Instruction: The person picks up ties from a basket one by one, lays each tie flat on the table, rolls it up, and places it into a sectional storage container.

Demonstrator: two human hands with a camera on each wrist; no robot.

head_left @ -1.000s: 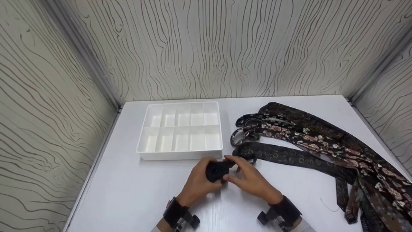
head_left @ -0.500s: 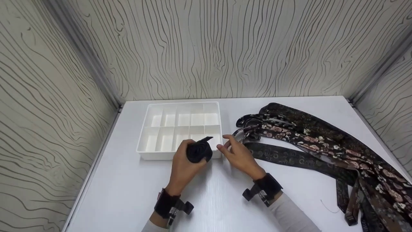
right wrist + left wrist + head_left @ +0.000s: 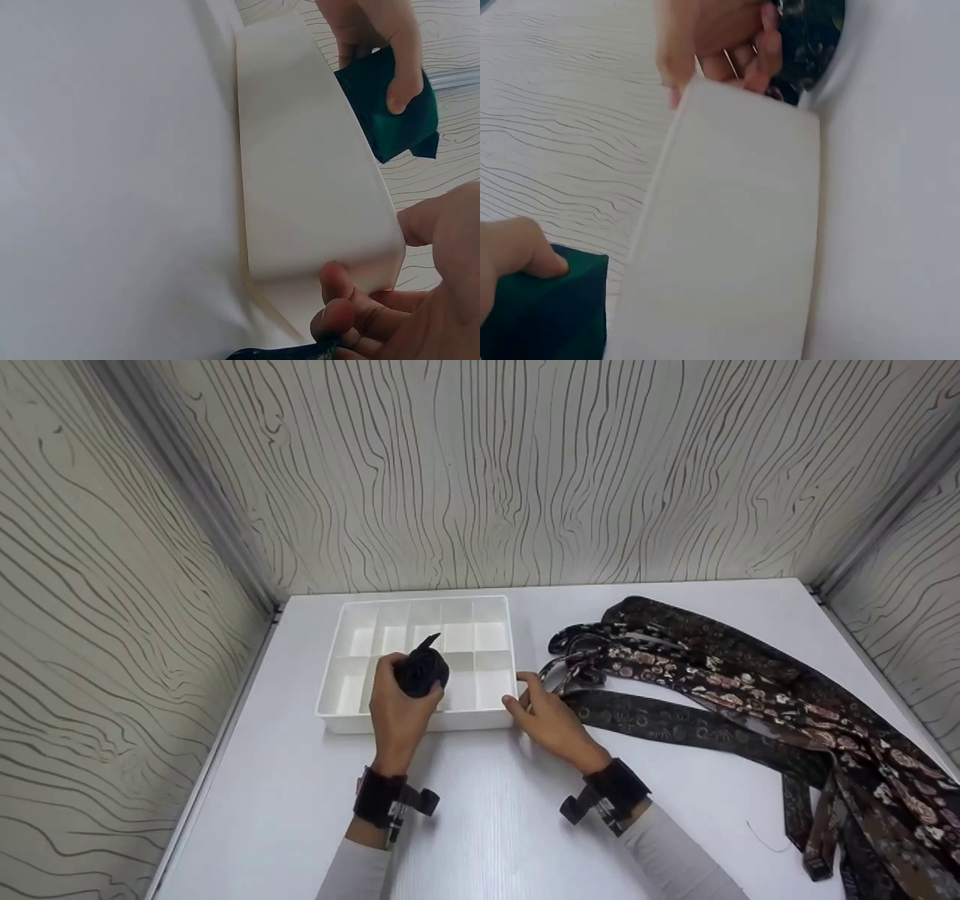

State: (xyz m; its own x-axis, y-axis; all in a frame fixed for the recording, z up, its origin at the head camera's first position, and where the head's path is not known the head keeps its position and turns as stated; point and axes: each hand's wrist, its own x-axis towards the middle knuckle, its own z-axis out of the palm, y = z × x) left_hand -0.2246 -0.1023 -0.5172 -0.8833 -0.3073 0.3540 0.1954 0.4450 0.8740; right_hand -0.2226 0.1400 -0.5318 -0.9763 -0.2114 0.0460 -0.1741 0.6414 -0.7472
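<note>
A dark rolled-up necktie point(image 3: 424, 671), one end sticking up, is held by my left hand point(image 3: 397, 720) above the front row of the white divided box point(image 3: 469, 721). In the left wrist view the tie point(image 3: 559, 315) shows dark blue and green under my thumb. My right hand point(image 3: 555, 724) grips the box's front right corner. In the right wrist view its thumb lies over the rim, with the fingers of this right hand point(image 3: 457, 255) against the outer wall.
Several patterned neckties point(image 3: 712, 682) lie loosely spread over the right side of the white table point(image 3: 480, 825). A thin thread point(image 3: 765, 840) lies near them. Patterned panels point(image 3: 487, 472) rise behind and at both sides.
My left hand has carried the rolled necktie forward and left, from the table's front to over the box. The right hand has let go of the tie and taken the box's corner.
</note>
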